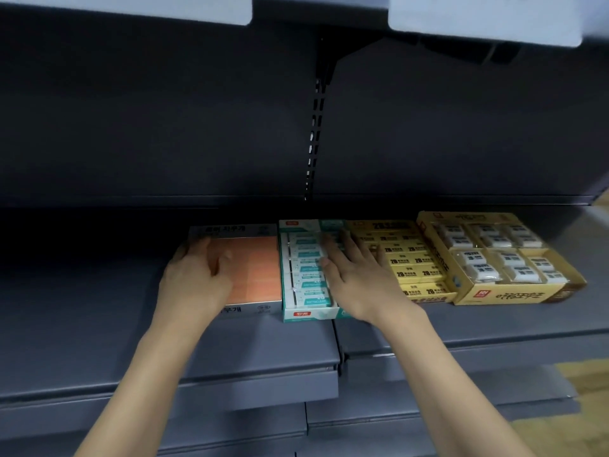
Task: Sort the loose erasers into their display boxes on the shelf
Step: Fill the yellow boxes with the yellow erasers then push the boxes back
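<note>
The left hand (pixel 194 275) is lying flat on the orange box (pixel 253 268); the right hand (pixel 352 272), fingers straight, is pressing the teal box (pixel 306 278). Pushing unevenly risks skewing the rows.

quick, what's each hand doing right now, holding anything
Left hand: open, fingers resting on the orange erasers in the grey box, holding nothing.
Right hand: open, fingers lying flat on the teal eraser box, holding nothing.
</note>
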### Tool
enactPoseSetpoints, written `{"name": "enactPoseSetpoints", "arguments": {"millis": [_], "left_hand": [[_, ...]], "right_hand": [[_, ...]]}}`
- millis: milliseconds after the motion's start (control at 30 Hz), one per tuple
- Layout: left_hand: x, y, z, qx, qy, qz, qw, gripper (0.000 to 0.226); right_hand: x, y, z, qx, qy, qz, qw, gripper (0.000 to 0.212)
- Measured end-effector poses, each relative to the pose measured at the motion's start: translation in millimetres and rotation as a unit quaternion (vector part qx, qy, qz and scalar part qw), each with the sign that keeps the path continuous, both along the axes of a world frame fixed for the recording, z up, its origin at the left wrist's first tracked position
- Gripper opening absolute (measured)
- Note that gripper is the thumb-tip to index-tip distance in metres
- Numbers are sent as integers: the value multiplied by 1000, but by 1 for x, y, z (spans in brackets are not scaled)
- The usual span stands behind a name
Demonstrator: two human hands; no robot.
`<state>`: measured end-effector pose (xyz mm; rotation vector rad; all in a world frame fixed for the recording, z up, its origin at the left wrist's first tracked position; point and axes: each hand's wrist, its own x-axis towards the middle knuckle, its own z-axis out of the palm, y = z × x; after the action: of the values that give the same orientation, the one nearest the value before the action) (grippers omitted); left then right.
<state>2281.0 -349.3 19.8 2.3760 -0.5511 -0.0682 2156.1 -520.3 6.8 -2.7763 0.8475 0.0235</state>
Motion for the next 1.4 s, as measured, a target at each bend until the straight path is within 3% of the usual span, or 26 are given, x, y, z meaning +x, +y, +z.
{"name": "enactPoseSetpoints", "arguments": {"millis": [467,667,767,967,1100,1233,1400], "left_hand": [[19,23,-4,-39,3,-13,999,63],[18,42,-4,-20,7,5,1000,46],[15,51,-6,6,15,6,1000,44],[8,62,-12,-37,3,-30,999,37],[10,65,-11,-55,4,-32,998,37],[11,67,-9,-56,12,-35,998,38],[11,68,-4,-52,31,-44,997,35]], "right_hand": [[14,27,1,7,3,5,1000,54],[14,41,10,63,-36,41,996,52],[20,67,8,40,-27,88,995,52],[35,92,2,-33,-17,113,993,53],[38,104,4,-42,-22,132,990,65],[44,118,3,-3,-21,161,987,58],[51,104,6,4,-14,106,994,56]]}}
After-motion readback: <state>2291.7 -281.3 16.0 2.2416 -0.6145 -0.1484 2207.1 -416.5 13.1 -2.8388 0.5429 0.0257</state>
